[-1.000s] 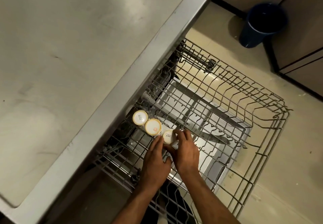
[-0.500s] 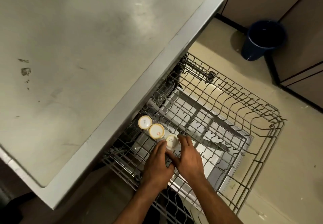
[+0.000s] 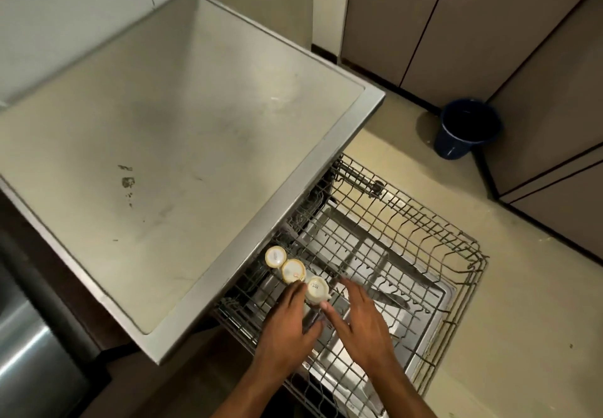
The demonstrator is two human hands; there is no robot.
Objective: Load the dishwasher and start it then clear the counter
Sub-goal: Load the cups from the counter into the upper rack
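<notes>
— Reaching into the rack (image 3: pixel 470 290), both hands hang over its near-left corner. See them?

— Yes. The left hand (image 3: pixel 287 326) has its fingers straight, tips against the left side of the nearest cup (image 3: pixel 316 290). The thumb sticks out to the right and curls round nothing.

— And the right hand (image 3: pixel 359 316)?

— Fingers spread and loose. The thumb tip lies at the cup's lower right edge; I cannot tell if it touches. The other fingers point past the cup, over the wires, and hold nothing.

— Where do the cups stand?

— Three in a row along the rack's left edge, bases up. The far cup (image 3: pixel 275 256) is next to the counter (image 3: pixel 182 143) front, the middle cup (image 3: pixel 293 270) just beside it, and the nearest one follows between the two hands. Each white base has a small label.

— How does the rack sit?

— Pulled out from under the counter's front edge, over the open door (image 3: pixel 391 300), whose steel inner face shows through the wires. The rest of the rack carries nothing I can make out.

— Anything on the counter?

— Dark smudges near its left edge.

— And around?

— A blue bin (image 3: pixel 466 130) on the floor (image 3: pixel 528 303) past the rack's far corner, by the brown cupboards (image 3: pixel 456 19). A steel front (image 3: pixel 29 362) shows at the lower left.
</notes>
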